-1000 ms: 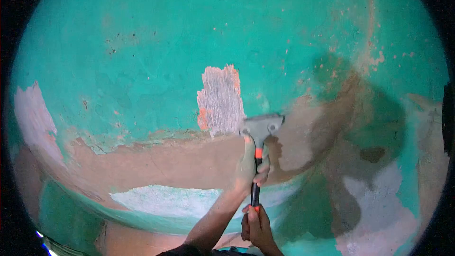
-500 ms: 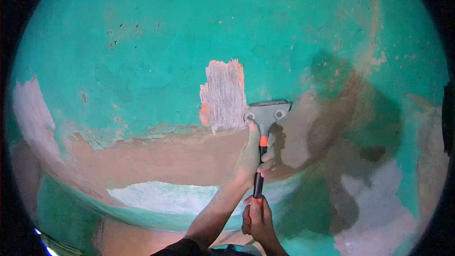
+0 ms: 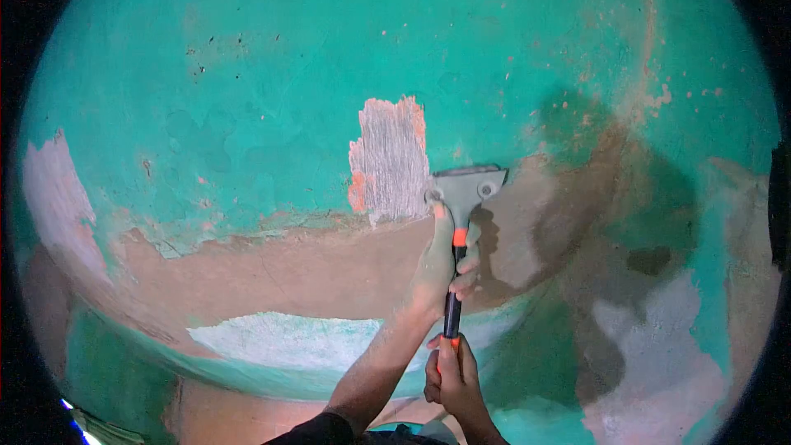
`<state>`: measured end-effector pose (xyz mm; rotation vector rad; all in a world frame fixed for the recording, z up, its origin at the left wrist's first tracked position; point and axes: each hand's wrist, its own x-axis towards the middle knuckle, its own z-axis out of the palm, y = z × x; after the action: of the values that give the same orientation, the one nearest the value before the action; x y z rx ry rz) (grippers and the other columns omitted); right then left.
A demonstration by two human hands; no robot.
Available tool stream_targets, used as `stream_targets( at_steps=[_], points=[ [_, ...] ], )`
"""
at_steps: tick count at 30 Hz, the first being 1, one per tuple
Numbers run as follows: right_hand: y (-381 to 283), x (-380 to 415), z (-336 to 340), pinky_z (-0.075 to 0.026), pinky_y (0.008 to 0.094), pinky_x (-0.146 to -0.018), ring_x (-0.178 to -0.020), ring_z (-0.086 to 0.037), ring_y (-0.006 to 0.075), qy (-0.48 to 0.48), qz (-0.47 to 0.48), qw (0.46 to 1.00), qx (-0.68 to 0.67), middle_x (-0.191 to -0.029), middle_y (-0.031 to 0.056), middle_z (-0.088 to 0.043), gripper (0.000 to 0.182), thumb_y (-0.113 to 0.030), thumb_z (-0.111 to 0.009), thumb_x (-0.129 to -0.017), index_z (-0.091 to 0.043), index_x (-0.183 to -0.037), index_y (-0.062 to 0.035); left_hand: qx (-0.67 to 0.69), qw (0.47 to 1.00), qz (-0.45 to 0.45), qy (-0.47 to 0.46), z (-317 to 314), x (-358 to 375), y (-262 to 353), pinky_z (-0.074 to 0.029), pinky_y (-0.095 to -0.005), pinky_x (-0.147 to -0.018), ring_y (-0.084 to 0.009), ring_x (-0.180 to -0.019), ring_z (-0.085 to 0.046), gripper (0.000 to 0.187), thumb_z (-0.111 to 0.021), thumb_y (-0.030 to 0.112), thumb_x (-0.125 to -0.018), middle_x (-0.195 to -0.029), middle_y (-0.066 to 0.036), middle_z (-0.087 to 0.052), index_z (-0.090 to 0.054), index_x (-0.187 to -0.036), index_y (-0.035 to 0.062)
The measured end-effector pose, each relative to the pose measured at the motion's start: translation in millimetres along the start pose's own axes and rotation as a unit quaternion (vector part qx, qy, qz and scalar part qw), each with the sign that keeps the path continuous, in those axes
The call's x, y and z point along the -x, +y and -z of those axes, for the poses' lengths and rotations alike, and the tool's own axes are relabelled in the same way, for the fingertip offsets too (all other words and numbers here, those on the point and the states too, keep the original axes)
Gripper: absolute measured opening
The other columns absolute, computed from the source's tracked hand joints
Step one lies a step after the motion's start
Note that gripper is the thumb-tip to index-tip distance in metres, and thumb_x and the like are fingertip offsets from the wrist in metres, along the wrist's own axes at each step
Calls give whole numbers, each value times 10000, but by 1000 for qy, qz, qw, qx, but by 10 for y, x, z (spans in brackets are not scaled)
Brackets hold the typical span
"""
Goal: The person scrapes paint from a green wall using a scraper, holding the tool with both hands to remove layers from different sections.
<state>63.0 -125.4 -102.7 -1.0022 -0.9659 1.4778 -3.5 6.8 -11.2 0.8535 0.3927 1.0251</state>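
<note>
A wide-bladed wall scraper [image 3: 470, 186] with a black and orange handle lies against the painted wall, its blade edge pointing up. My left hand [image 3: 438, 268] is wrapped round the upper handle, the thumb stretched up along the scraper's head. Lower down, my right hand [image 3: 453, 372] grips the orange end of the handle. Just left of the blade is a pale scraped patch [image 3: 394, 156] with ragged orange edges. Green paint [image 3: 272, 115] surrounds the patch on its sides and top, and a brown bare band [image 3: 272, 276] runs below it.
A whitish patch [image 3: 288, 344] lies under the brown band. More pale patches show at the left [image 3: 62, 181] and lower right [image 3: 651, 354]. A dark shadow [image 3: 634, 198] falls across the wall on the right.
The scraper has moved slightly up the wall, with both hands still on its handle. The view has shifted very little.
</note>
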Motion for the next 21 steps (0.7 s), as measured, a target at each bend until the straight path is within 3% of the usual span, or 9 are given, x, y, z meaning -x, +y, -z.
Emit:
stream_targets(
  at_steps=[4, 8, 12, 16, 21],
  points=[
    [18, 59, -21, -312, 265, -370, -384, -315, 89, -9, -41, 999, -7, -565, -3, -354, 291, -357, -404, -1009, -434, -1046, -70, 17, 1000, 12, 5, 56, 63, -61, -257, -219, -329, -64, -342, -256, 632, -252, 755, -877, -529, 51, -308, -421, -801, 150],
    [-120, -35, -13, -302, 268, -363, -372, -300, 88, -19, 61, 998, 15, -545, -11, -336, 293, -350, -397, -1015, -443, -1042, -62, 19, 1000, -14, 12, -48, 13, 27, -247, -223, -321, -68, -340, -256, 619, -252, 742, -887, -527, 51, -309, -422, -796, 154],
    [-84, 99, 7, -312, 265, -379, -388, -313, 89, -18, -32, 999, -14, -567, -4, -355, 294, -341, -381, -1020, -438, -1044, -54, 46, 999, 17, 5, 5, 90, -72, -236, -225, -319, -69, -343, -256, 609, -250, 732, -894, -530, 50, -307, -417, -790, 155],
    [-193, 58, 5, -310, 260, -387, -398, -316, 87, -27, 18, 999, 3, -570, -4, -350, 288, -345, -385, -1019, -435, -1050, -63, 42, 999, 8, 2, -53, 41, -28, -232, -222, -321, -67, -347, -254, 607, -243, 731, -895, -531, 48, -302, -407, -788, 156],
    [-132, 100, 22, -298, 260, -383, -395, -304, 84, -30, -31, 999, -30, -581, -4, -350, 284, -338, -384, -1020, -434, -1057, -61, 65, 998, 5, 11, -30, 89, -77, -228, -213, -285, -55, -317, -261, 590, -251, 702, -908, -529, 55, -304, -416, -797, 146]
  ],
)
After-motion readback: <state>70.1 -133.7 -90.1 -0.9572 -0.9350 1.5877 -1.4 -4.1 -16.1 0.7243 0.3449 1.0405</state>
